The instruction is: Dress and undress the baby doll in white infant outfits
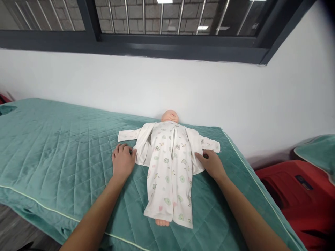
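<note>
A baby doll (170, 115) lies on its back on a green quilted cover (78, 157), its head by the wall. White printed pants (167, 164) lie over its body and legs, with toes showing at the bottom hem. Beneath them a white jacket (142, 148) is spread open, its sleeves out to both sides. My left hand (123, 158) rests at the jacket's left edge, fingers apart, the thumb touching the cloth. At the right edge my right hand (211, 162) has its thumb on the cloth and its fingers spread apart from it.
Behind the bed stands a white wall (199, 90) under a dark window frame (170, 47) with metal bars. Red plastic chairs (300, 191) are at the right, beside the bed's edge.
</note>
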`<state>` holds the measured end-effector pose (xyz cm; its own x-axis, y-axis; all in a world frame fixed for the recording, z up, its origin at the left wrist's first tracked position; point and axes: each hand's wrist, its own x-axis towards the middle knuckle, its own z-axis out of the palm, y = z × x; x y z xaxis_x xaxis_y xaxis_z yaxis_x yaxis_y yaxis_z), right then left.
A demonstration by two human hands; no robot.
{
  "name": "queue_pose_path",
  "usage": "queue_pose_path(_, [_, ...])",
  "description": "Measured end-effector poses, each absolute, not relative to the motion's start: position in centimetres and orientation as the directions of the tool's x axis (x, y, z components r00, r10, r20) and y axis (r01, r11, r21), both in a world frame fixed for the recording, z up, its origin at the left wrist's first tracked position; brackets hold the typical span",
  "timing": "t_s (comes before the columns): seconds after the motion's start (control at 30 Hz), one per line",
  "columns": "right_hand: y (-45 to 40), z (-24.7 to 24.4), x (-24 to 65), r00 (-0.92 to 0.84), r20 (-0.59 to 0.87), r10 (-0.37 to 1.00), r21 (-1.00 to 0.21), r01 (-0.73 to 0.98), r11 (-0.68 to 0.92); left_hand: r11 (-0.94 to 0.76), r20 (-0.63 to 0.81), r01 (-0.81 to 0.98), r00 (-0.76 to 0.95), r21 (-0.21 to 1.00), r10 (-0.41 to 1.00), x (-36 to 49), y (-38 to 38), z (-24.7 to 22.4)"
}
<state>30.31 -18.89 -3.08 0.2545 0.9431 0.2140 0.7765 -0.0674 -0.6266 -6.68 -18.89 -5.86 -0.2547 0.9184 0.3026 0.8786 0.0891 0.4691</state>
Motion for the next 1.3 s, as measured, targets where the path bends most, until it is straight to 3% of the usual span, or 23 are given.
queue_pose_path(0.07, [-19.5,-3.0,29.8,0.308,0.121,0.944,-0.826,0.559,-0.076,0.038,0.311,0.854,-0.23,0.519,0.922,-6.8,-19.2,-5.6])
queue_pose_path(0.13, [-20.1,-2.6,29.8,0.305,-0.009,0.952,-0.98,0.186,-0.069,0.002,0.295,0.766,-0.25,0.643,0.922,-6.9,-19.6,-5.2])
queue_pose_path(0.23, [-20.8,-2.0,30.5,0.214,-0.135,0.967,-0.963,-0.257,-0.078,-0.002,0.208,0.512,-0.345,0.859,0.915,-7.1,-20.3,-4.5])
queue_pose_path(0.37, [-20.7,-0.6,31.0,0.227,-0.151,0.962,-0.907,-0.418,-0.043,-0.081,0.146,0.173,-0.406,0.982,0.902,-6.9,-20.4,-3.7])
queue_pose_path(0.47, [-20.5,1.6,29.6,0.257,-0.034,0.966,-0.924,-0.375,0.067,-0.205,0.174,-0.036,-0.399,0.978,0.9,-5.9,-20.1,-2.1])
queue_pose_path(0.53, [-20.7,3.5,27.6,0.235,0.101,0.967,-0.958,-0.239,0.158,-0.281,0.26,-0.014,-0.339,0.959,0.904,-4.7,-20.4,-0.5])
queue_pose_path(0.6, [-21.3,5.4,25.4,0.041,0.226,0.973,-0.974,0.04,0.224,-0.361,0.383,0.161,-0.129,0.918,0.915,-3.2,-21.2,1.2])
queue_pose_path(0.7, [-22.7,7.2,22.8,-0.4,0.129,0.907,-0.798,0.501,0.335,-0.609,0.477,0.389,0.387,0.691,0.789,-1.3,-22.6,2.6])
queue_pose_path(0.8, [-23.3,7.3,22.3,-0.435,0.069,0.898,-0.743,0.578,0.337,-0.758,0.464,0.397,0.614,0.518,0.638,-0.7,-23.0,2.2])
queue_pose_path(0.87, [-22.8,6.9,22.6,-0.304,0.117,0.945,-0.815,0.515,0.266,-0.719,0.497,0.412,0.527,0.56,0.69,-0.9,-22.2,1.7])
queue_pose_path(0.93, [-21.3,6.5,22.9,-0.141,0.168,0.976,-0.865,0.453,0.214,-0.59,0.512,0.466,0.296,0.66,0.806,-1.1,-20.3,1.6])
queue_pose_path(1.03, [-17.4,6.2,22.8,0.039,0.227,0.973,-0.87,0.456,0.185,-0.378,0.419,0.545,0.052,0.749,0.906,-0.3,-15.9,2.2])
queue_pose_path(1.13, [-12.8,5.8,21.9,0.154,0.274,0.949,-0.83,0.536,0.153,-0.348,0.347,0.545,0.108,0.763,0.931,1.8,-11.7,3.3])
queue_pose_path(1.3, [-9.1,3.9,20.0,0.212,0.328,0.921,-0.779,0.611,0.138,-0.433,0.397,0.526,0.187,0.732,0.899,4.8,-7.8,4.4])
